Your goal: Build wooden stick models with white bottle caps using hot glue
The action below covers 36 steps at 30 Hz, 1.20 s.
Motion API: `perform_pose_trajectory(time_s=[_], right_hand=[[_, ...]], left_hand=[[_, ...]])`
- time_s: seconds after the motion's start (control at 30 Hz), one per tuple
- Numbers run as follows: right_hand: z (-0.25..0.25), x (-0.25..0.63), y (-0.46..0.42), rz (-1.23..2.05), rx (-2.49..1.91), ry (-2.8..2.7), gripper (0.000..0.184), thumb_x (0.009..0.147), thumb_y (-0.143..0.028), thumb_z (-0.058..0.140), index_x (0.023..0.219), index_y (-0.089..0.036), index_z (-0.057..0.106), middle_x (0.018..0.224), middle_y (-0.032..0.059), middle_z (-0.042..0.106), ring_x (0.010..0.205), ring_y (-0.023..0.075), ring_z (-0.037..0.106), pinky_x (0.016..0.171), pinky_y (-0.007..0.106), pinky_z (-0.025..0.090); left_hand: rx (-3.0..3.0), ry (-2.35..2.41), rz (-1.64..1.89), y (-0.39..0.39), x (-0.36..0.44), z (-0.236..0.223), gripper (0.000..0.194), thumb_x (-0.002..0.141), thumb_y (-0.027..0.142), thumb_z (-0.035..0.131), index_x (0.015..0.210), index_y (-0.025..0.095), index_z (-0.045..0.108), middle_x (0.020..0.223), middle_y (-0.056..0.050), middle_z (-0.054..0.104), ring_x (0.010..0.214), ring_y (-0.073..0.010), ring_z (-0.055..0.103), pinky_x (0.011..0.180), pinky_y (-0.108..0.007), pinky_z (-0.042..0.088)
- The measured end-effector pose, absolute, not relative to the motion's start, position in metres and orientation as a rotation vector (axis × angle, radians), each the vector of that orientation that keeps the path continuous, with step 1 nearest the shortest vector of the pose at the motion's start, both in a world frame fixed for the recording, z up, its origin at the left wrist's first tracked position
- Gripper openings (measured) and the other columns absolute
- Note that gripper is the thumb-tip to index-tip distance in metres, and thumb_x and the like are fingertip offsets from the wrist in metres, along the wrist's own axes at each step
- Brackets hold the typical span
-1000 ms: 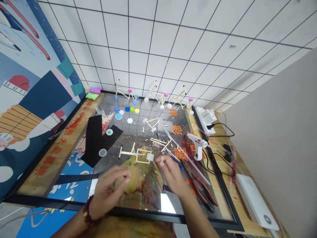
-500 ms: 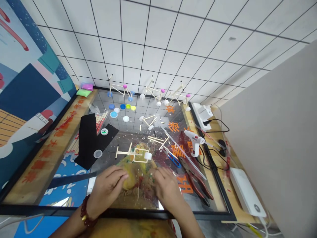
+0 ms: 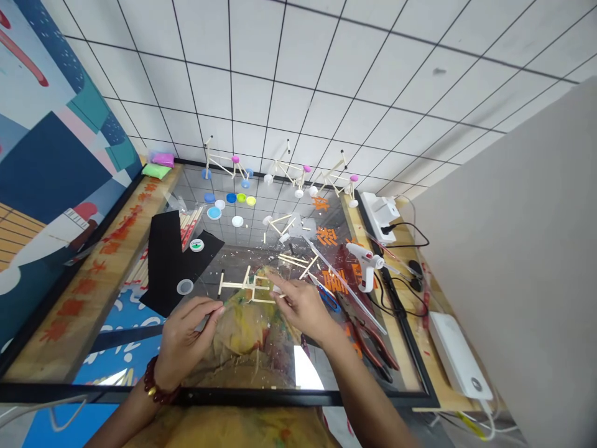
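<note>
On the glass tabletop lies a small frame of glued wooden sticks (image 3: 233, 285), with dark tips on its left crossbar. My right hand (image 3: 305, 308) is at its right end, thumb and index finger closed around that end and partly covering the white cap there. Just below and left of the frame, my left hand (image 3: 189, 336) has thumb and index finger pressed together. Whatever may be between those fingertips is too small to make out. Blue-handled snips (image 3: 329, 300) lie right of my right hand, near loose sticks (image 3: 293, 260).
A white glue gun (image 3: 366, 266) and red-handled pliers (image 3: 373, 348) lie on the right. Black sheets (image 3: 163, 261) cover part of the left side. Bottle caps (image 3: 214, 213) and stick models with pink discs (image 3: 236, 160) stand farther back. A white power strip (image 3: 459, 358) sits far right.
My right hand has moved up and left onto the frame's right end. My left hand has shifted left and slightly up, still pinched.
</note>
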State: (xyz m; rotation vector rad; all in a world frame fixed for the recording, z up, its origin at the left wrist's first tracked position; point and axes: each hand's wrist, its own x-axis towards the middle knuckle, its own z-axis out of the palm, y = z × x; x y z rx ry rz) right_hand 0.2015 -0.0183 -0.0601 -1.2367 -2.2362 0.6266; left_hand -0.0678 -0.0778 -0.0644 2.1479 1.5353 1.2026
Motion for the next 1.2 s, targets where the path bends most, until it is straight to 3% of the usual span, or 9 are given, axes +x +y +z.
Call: perform_pose_trajectory(time_s=[0.13,0.4,0.57,0.67,0.83,0.93,1.03,1.2], right_hand=[[-0.064,0.206,-0.010,0.665,-1.240,-1.891,0.021,0.094,-0.024,0.057,0.099,-0.027,0.077,0.092,0.0052,0.078,0.080,0.0207,0.072,0.074,0.034,0.054],[-0.057,0.216,-0.025,0.720,-1.316,-1.764,0.014,0.090,-0.031,0.066,0.085,-0.025,0.077,0.076,0.0027,0.076,0.066,0.0186,0.068,0.062,0.031,0.052],[-0.068,0.243,-0.043,0.583,-1.502,-1.736,0.017,0.089,-0.037,0.067,0.082,-0.022,0.075,0.075,0.0033,0.075,0.062,0.0176,0.065,0.061,0.030,0.051],[-0.063,0.274,-0.048,0.470,-1.656,-1.648,0.026,0.087,-0.044,0.067,0.082,-0.020,0.075,0.067,0.0025,0.070,0.051,0.0146,0.056,0.053,0.028,0.046],[-0.033,0.299,-0.059,0.188,-1.902,-1.586,0.050,0.079,-0.044,0.073,0.122,-0.019,0.068,0.058,-0.0025,0.058,0.049,0.0158,0.051,0.048,0.028,0.040],[-0.031,0.275,-0.064,0.369,-1.702,-1.622,0.029,0.086,-0.039,0.068,0.108,-0.021,0.072,0.070,0.0032,0.069,0.051,0.0168,0.055,0.050,0.031,0.045],[-0.047,0.235,-0.057,0.537,-1.463,-1.905,0.020,0.086,-0.032,0.069,0.104,-0.026,0.074,0.093,0.0064,0.076,0.074,0.0217,0.068,0.065,0.033,0.053],[-0.070,0.202,-0.035,0.485,-1.477,-2.113,0.020,0.089,-0.030,0.065,0.107,-0.024,0.072,0.078,0.0051,0.071,0.069,0.0209,0.064,0.068,0.033,0.049]], left_hand=[[2.123,1.582,1.237,-0.077,-0.071,-0.063,0.013,0.087,0.012,0.067,0.096,0.021,0.069,0.088,-0.002,0.071,0.080,-0.0142,0.068,0.077,-0.026,0.054],[2.074,1.638,1.229,-0.071,-0.077,-0.066,0.008,0.088,0.020,0.066,0.094,0.022,0.072,0.090,-0.004,0.074,0.083,-0.0171,0.069,0.080,-0.029,0.056],[2.080,1.635,1.257,-0.069,-0.079,-0.065,0.009,0.087,0.017,0.067,0.094,0.022,0.072,0.091,-0.003,0.073,0.084,-0.0166,0.069,0.081,-0.028,0.055],[2.086,1.629,1.274,-0.069,-0.082,-0.065,0.010,0.086,0.015,0.068,0.094,0.021,0.071,0.090,-0.003,0.073,0.083,-0.0159,0.069,0.082,-0.028,0.055],[2.080,1.634,1.278,-0.069,-0.083,-0.069,0.014,0.086,0.014,0.068,0.098,0.021,0.070,0.094,-0.004,0.072,0.088,-0.0170,0.069,0.084,-0.029,0.054],[2.108,1.642,1.260,-0.067,-0.081,-0.069,0.014,0.087,0.016,0.067,0.099,0.021,0.071,0.096,-0.004,0.073,0.090,-0.0179,0.069,0.087,-0.031,0.055],[2.139,1.664,1.255,-0.065,-0.079,-0.067,0.012,0.087,0.017,0.067,0.098,0.022,0.071,0.095,-0.004,0.073,0.089,-0.0178,0.069,0.087,-0.031,0.055],[2.148,1.639,1.260,-0.070,-0.079,-0.066,0.012,0.087,0.016,0.067,0.098,0.021,0.071,0.094,-0.004,0.073,0.088,-0.0171,0.069,0.085,-0.030,0.055]])
